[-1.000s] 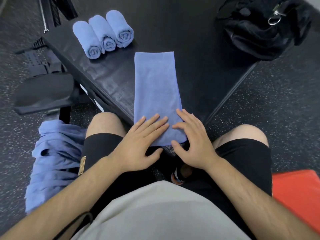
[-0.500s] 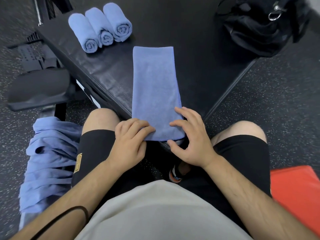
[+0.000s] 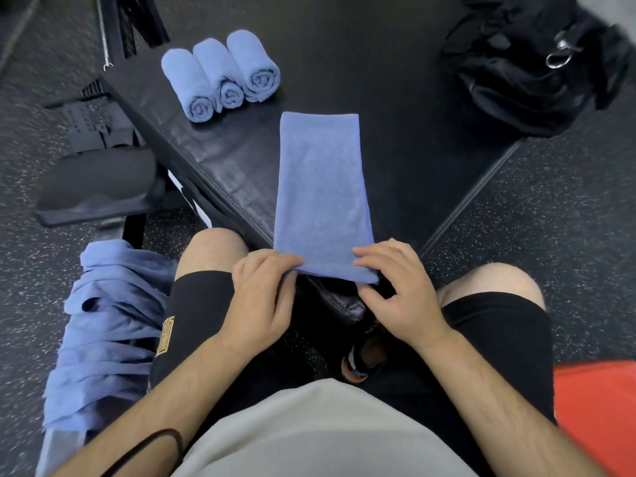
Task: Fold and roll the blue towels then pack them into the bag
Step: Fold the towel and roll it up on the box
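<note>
both hands [image 3: 266, 294] [image 3: 401, 287] in a pinching grip on the folded towel's [image 3: 321, 187] near edge

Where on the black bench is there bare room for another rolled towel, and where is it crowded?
Widest bare patch of bench: between the folded towel and the bag. A narrower one: between the rolled towels and the folded towel's left edge. Crowded: that towel's near end, where left hand and right hand pinch it.
</note>
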